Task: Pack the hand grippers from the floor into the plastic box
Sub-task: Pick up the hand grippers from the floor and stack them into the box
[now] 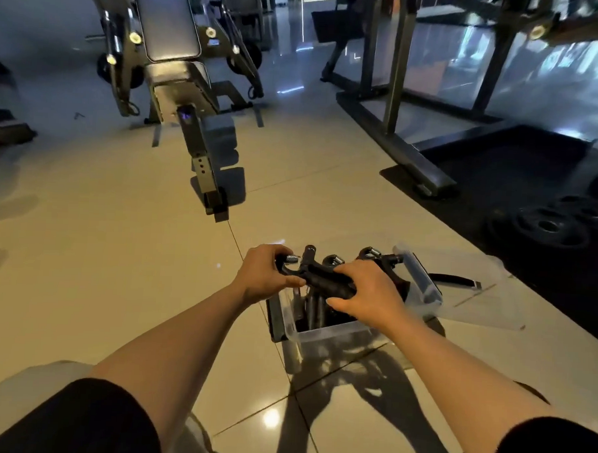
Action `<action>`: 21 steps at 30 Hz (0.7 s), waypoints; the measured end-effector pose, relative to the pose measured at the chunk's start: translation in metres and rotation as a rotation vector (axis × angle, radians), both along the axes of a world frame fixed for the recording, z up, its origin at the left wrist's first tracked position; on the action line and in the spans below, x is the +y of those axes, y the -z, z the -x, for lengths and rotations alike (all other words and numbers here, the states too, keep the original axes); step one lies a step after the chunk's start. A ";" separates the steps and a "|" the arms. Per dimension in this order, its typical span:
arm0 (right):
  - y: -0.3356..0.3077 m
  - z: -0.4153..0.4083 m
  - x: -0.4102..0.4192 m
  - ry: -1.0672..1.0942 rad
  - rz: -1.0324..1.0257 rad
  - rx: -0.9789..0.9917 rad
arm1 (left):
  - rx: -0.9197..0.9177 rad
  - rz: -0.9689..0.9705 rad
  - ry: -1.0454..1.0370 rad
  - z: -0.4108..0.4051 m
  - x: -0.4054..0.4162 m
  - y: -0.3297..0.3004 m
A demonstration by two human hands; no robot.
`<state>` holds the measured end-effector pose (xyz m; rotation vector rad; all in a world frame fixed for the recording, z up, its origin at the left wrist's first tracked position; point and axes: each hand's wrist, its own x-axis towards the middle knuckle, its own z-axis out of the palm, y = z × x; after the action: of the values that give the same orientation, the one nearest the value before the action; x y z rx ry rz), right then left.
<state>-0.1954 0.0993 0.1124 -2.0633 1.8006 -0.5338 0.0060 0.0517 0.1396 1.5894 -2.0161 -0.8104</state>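
A clear plastic box [323, 337] stands on the tiled floor in front of me, with black hand grippers standing inside it. Both hands hold a bunch of black hand grippers [319, 277] with steel springs just above the box's open top. My left hand [264, 276] grips the left end of the bunch. My right hand [366, 294] closes over its right side. More gripper handles [380, 257] stick up behind my right hand. The box's clear lid [466, 295] lies on the floor to the right.
A weight bench [192, 119] stands ahead on the left. A metal rack frame [397, 141] sits on a black mat [518, 188] at the right, with black weight plates [551, 227] lying flat. A black strap [456, 280] rests beside the box.
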 end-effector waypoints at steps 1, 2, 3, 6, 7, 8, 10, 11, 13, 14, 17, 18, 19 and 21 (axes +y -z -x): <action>0.006 -0.005 -0.005 -0.012 0.011 0.011 | -0.025 -0.009 0.002 -0.002 -0.008 0.003; 0.011 -0.011 -0.010 -0.025 0.010 0.023 | -0.051 -0.020 0.003 -0.004 -0.015 0.006; 0.015 -0.015 -0.015 -0.035 0.000 0.040 | -0.071 -0.032 -0.001 -0.005 -0.021 0.009; 0.024 -0.025 -0.031 -0.041 -0.051 0.076 | -0.105 -0.073 -0.016 -0.005 -0.040 0.021; 0.027 -0.027 -0.037 -0.030 -0.073 0.069 | -0.102 -0.085 -0.023 -0.003 -0.046 0.024; 0.029 -0.028 -0.042 -0.015 -0.093 0.058 | -0.087 -0.097 -0.033 -0.001 -0.052 0.026; 0.033 -0.030 -0.053 0.008 -0.137 0.043 | -0.032 -0.112 -0.069 0.003 -0.063 0.031; 0.036 -0.031 -0.057 0.020 -0.158 0.035 | 0.001 -0.118 -0.091 0.005 -0.068 0.034; 0.043 -0.030 -0.064 0.053 -0.201 -0.017 | 0.075 -0.154 -0.118 0.009 -0.074 0.041; 0.046 -0.030 -0.066 0.070 -0.229 -0.059 | 0.106 -0.180 -0.120 0.010 -0.076 0.046; 0.059 -0.027 -0.073 0.116 -0.304 -0.174 | 0.104 -0.258 -0.098 0.013 -0.075 0.062; 0.063 -0.026 -0.076 0.144 -0.314 -0.205 | 0.082 -0.285 -0.075 0.013 -0.073 0.067; 0.065 -0.025 -0.079 0.179 -0.325 -0.235 | 0.051 -0.305 -0.045 0.014 -0.072 0.071; 0.067 -0.023 -0.086 0.228 -0.347 -0.280 | -0.018 -0.320 0.012 0.016 -0.070 0.078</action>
<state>-0.1721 0.0131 0.0450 -1.4881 1.8189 -0.4991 -0.0096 -0.0178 0.0615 1.7593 -1.9851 -1.1744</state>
